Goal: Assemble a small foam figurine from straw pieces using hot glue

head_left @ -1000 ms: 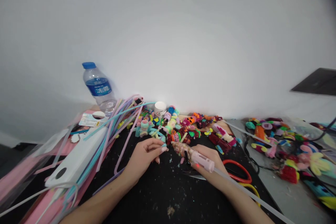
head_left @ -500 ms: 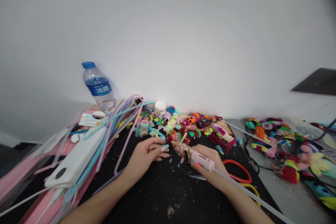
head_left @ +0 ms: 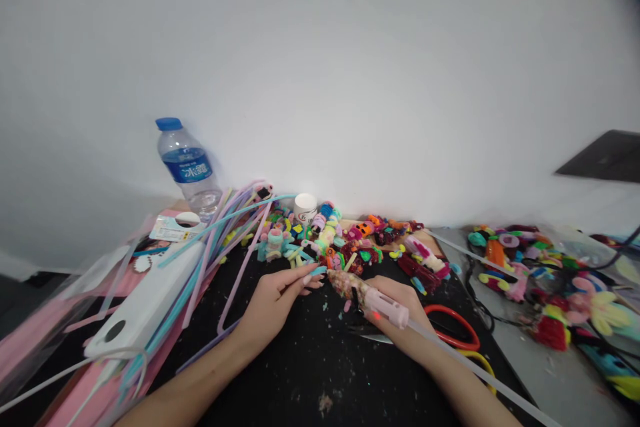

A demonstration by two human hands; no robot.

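Note:
My right hand (head_left: 400,312) grips a pink glue gun (head_left: 383,303) with a small red light. Its crusted nozzle points left and a clear glue stick (head_left: 475,367) trails from its back. My left hand (head_left: 277,297) lies on the black mat (head_left: 310,367) just left of the nozzle. Its fingers reach toward the nozzle, pinched on a small turquoise piece (head_left: 320,271). A heap of colourful pipe-cleaner figures (head_left: 330,240) sits right behind both hands.
A water bottle (head_left: 187,167) stands at the back left against the white wall. Long pastel pipe cleaners (head_left: 225,227) and a white box (head_left: 150,300) lie to the left. Red-handled scissors (head_left: 453,327) rest beside my right wrist. More craft pieces (head_left: 540,280) crowd the right.
My left hand's fingers have stretched up and right toward the glue gun's nozzle, carrying the small turquoise piece. The right hand and glue gun have stayed still.

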